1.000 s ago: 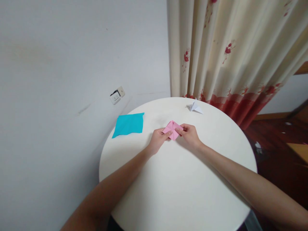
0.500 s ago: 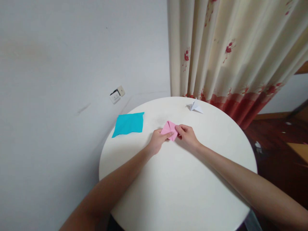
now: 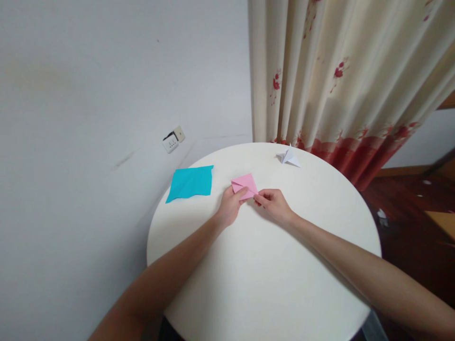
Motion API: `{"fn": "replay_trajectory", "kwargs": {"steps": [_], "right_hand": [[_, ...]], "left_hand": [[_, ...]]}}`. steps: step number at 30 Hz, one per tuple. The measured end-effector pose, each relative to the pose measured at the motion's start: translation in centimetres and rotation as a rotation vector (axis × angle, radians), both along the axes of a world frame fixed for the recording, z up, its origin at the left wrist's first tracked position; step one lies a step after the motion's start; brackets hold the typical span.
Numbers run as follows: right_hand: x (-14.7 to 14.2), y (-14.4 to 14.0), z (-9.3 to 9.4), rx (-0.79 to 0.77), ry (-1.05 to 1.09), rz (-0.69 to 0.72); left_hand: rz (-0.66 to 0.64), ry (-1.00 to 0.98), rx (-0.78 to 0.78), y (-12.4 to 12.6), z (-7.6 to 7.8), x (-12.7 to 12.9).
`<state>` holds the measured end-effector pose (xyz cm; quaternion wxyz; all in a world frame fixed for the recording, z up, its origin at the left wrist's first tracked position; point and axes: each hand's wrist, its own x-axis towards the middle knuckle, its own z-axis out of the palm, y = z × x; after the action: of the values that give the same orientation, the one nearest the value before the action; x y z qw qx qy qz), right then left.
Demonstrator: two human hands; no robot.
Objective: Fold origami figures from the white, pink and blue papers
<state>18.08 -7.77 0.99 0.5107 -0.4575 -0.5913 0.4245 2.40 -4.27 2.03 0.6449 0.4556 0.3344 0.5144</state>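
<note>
A small pink folded paper [image 3: 245,182], roughly square with a crease running across it, is held between both hands above the table. My left hand [image 3: 230,203] grips its lower left side, thumb on top and the other fingers mostly hidden beneath. At the paper's right corner, my right hand [image 3: 273,201] pinches with thumb and index finger. Away to the left lies a flat blue sheet of paper [image 3: 191,182] with wavy edges. A white folded-paper figure [image 3: 289,157] with pointed parts stands near the far edge.
The round white table [image 3: 263,265] has a curved edge close to the pale wall [image 3: 106,94]. A socket [image 3: 170,143] is on that wall. Behind the table hangs a cream curtain [image 3: 298,71] with red flowers; dark floor [image 3: 401,213] shows at right.
The pink paper has turned in the hands, so its crease now runs sideways, and it has shifted slightly left. My right fingers have moved down to its lower right corner.
</note>
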Motion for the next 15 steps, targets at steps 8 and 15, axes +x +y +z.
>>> {"fn": "replay_trajectory", "kwargs": {"steps": [8, 15], "right_hand": [[0.3, 0.4, 0.1, 0.03, 0.037, -0.052], [1.5, 0.8, 0.1, 0.157, -0.162, -0.123]], "left_hand": [[-0.025, -0.041, 0.067, 0.2, 0.5, 0.0], [0.086, 0.083, 0.229, 1.1, 0.6, -1.1]]}}
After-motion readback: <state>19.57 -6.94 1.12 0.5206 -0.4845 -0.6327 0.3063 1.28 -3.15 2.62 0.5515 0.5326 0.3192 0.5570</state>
